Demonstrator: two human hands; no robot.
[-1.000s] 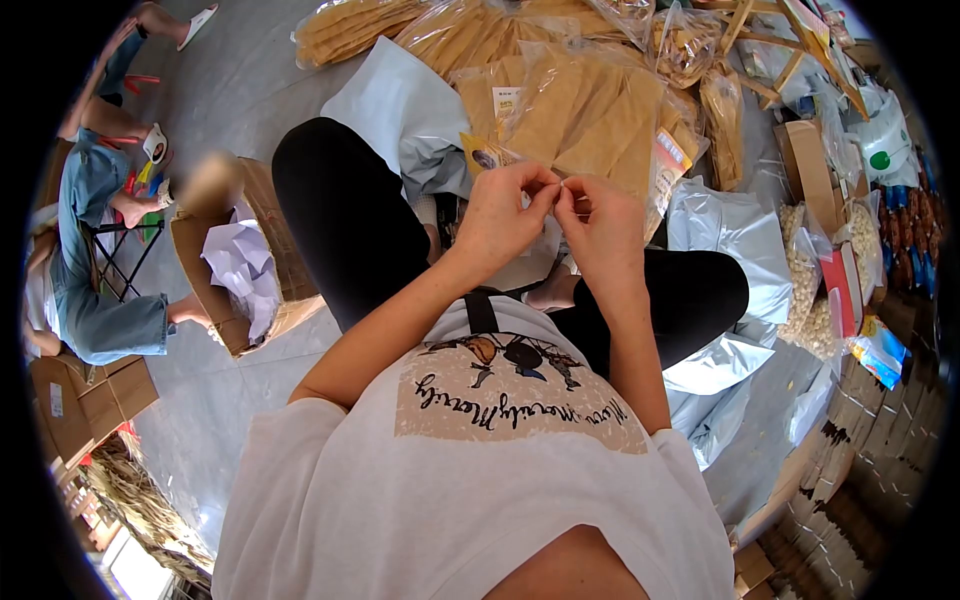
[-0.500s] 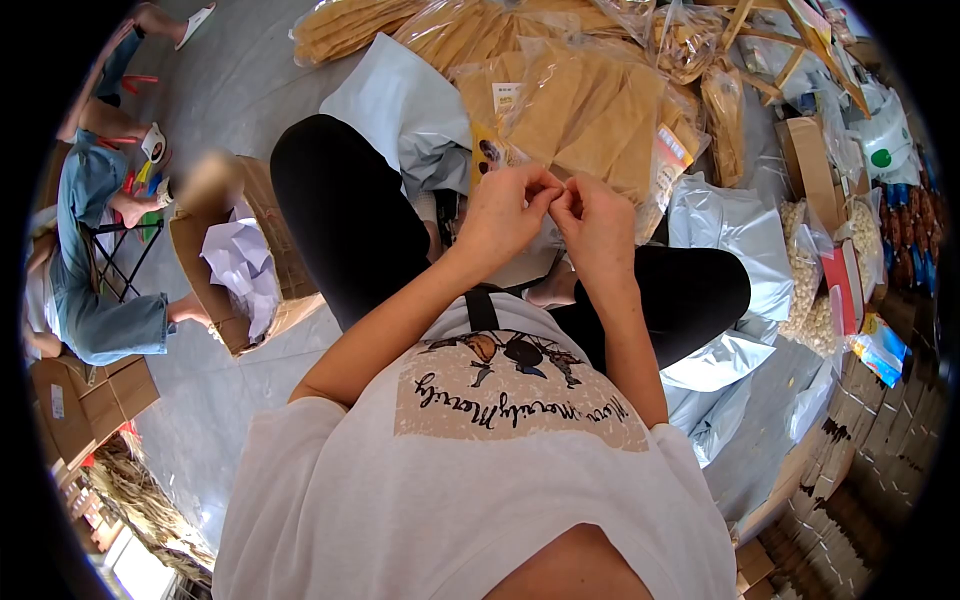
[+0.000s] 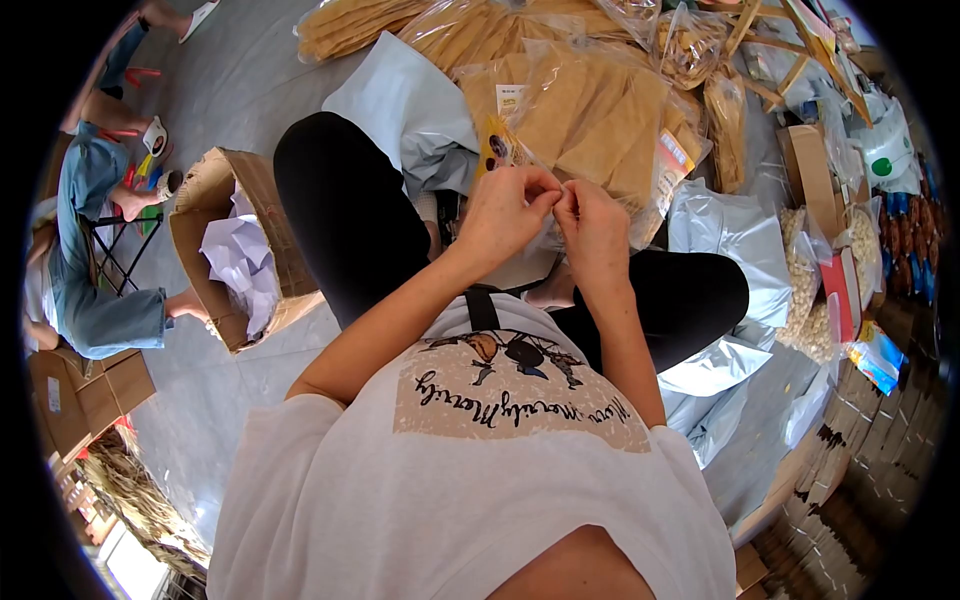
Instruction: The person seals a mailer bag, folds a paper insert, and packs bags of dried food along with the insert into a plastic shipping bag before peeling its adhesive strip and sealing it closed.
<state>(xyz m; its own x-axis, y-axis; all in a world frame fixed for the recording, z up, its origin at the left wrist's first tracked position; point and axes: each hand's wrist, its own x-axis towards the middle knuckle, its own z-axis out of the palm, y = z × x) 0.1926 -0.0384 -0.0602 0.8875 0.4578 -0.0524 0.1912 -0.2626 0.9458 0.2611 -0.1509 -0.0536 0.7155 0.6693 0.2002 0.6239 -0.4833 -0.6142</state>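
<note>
My left hand (image 3: 508, 210) and my right hand (image 3: 592, 222) meet between my crossed legs, thumbs and fingertips pinched together. They are closed on the edge of a clear plastic bag with a yellow printed label (image 3: 497, 143), which shows just beyond my left knuckles. Exactly how the fingertips grip the edge is hidden. Directly beyond my hands lies a pile of clear bags filled with flat tan strips (image 3: 590, 110). A grey-white plastic mailer bag (image 3: 400, 100) rests by my left knee.
An open cardboard box (image 3: 285, 250) holding crumpled white paper stands at my left. Another person's legs in jeans (image 3: 100, 310) are farther left. Silvery mailer bags (image 3: 730, 250) and bags of pale round pieces (image 3: 800, 300) lie on the right. A wooden frame (image 3: 800, 60) stands far right.
The yellow label has tilted and shifted slightly right beyond my left hand. My two hands stay pinched together in almost the same place. The other person's foot beside the box has moved a little.
</note>
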